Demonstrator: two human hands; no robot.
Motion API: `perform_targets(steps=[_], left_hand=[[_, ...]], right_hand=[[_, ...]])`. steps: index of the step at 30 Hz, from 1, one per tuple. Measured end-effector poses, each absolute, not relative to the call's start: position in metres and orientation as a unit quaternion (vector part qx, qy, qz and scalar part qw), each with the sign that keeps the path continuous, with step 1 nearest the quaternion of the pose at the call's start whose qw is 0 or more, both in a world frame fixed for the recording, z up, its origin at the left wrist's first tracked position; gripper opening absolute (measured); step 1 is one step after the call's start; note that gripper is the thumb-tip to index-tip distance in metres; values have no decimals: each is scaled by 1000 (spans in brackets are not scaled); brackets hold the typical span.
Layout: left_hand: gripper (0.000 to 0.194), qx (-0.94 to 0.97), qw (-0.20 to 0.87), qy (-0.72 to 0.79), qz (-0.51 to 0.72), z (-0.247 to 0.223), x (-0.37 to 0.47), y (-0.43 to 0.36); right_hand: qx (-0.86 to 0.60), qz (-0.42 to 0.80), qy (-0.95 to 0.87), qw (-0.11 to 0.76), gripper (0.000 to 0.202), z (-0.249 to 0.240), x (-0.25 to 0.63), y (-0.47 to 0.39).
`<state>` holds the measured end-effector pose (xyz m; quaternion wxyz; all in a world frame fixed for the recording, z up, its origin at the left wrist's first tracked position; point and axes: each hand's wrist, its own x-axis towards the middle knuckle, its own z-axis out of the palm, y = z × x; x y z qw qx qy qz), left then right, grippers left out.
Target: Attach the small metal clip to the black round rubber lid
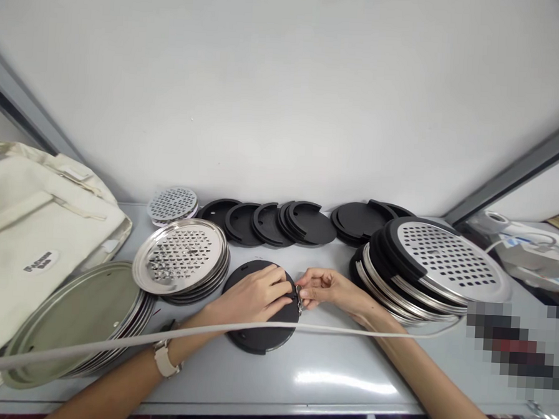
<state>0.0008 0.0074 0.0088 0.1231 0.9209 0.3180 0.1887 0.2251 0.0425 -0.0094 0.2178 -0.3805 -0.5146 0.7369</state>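
Observation:
A round black disc [258, 340] lies on the grey shelf in front of me. My left hand [256, 293] rests over its top, fingers bent and pressed on the disc near its right edge. At that edge my right hand [324, 291] pinches a small shiny metal piece [299, 300] between thumb and forefinger. The metal piece touches the disc's rim; its exact shape is too small to tell. A strapped watch is on my left wrist.
Perforated metal discs [181, 257] and green plates [81, 318] are stacked left, beside a cream bag [38, 240]. Black discs [311, 223] line the wall. Black-rimmed perforated discs [450, 253] are piled right. A white cable [198, 328] crosses the view over my forearms.

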Motion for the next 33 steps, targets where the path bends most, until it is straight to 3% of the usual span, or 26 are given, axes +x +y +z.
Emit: perform_targets(steps=[33], left_hand=[[14, 915, 167, 309, 198, 8, 2, 11]], right_hand=[[-393, 740, -508, 202, 33, -7, 220, 50]])
